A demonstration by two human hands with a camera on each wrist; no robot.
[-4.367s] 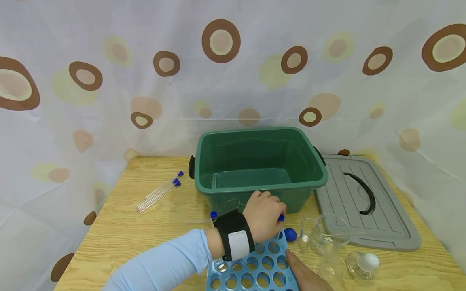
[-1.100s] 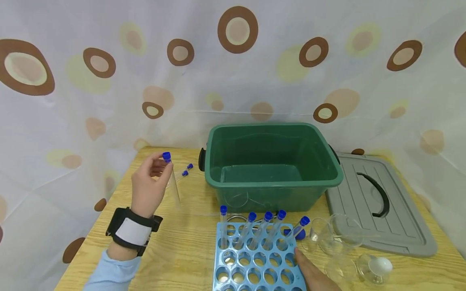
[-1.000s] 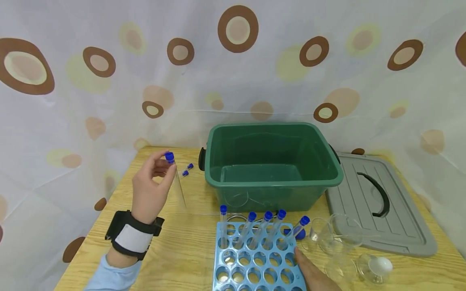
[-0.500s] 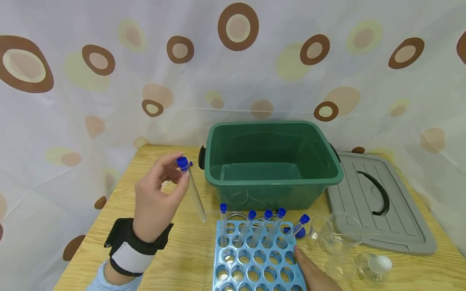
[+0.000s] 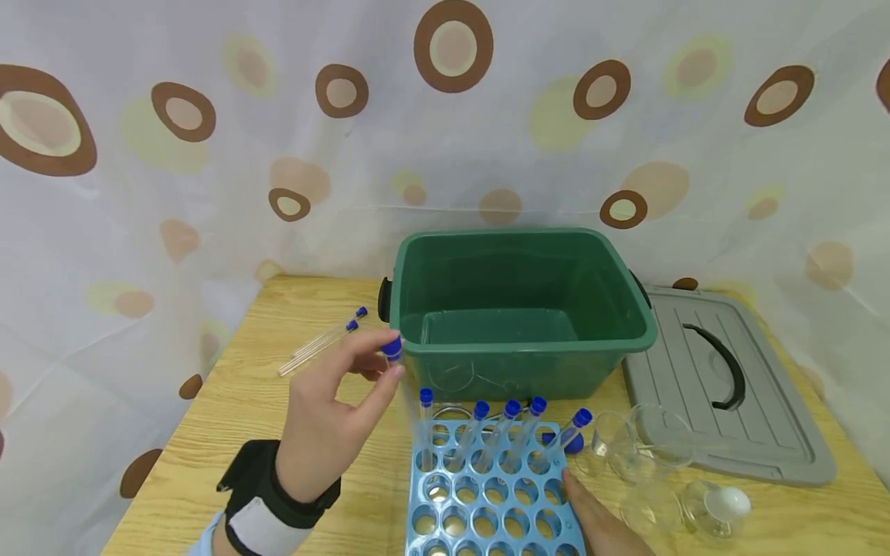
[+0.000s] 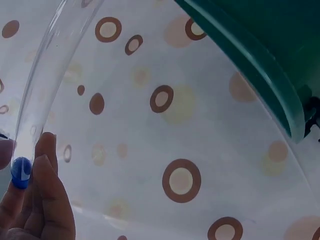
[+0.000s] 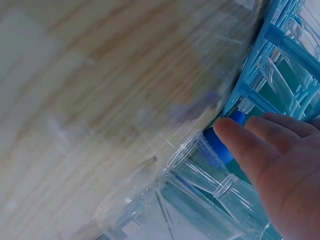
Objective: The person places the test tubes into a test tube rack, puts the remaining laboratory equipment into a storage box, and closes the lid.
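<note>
My left hand (image 5: 334, 425) pinches a capped test tube (image 6: 50, 75) by its blue cap (image 5: 392, 347). The tube slants downward, its lower end blurred close to the left edge of a light-blue test tube rack (image 5: 487, 494). Several blue-capped test tubes (image 5: 511, 432) stand in one row of the rack, most of them leaning. Along the rack's right side lies my right hand (image 5: 598, 517), touching it with extended fingers. In the right wrist view that hand (image 7: 280, 160) is beside the rack and a blue rubber bulb (image 7: 220, 145).
Two more capped test tubes (image 5: 316, 347) lie on the table's left. Behind the rack stands a green bin (image 5: 521, 347), with a grey lid (image 5: 723, 386) to its right. Clear glassware (image 5: 650, 440) and a small vessel with a white top (image 5: 726, 506) sit right of my right hand.
My left hand left the rack's far right corner and took one tube from the three lying at left. It has since carried that tube rightward to the rack. My right hand stays at the rack.
</note>
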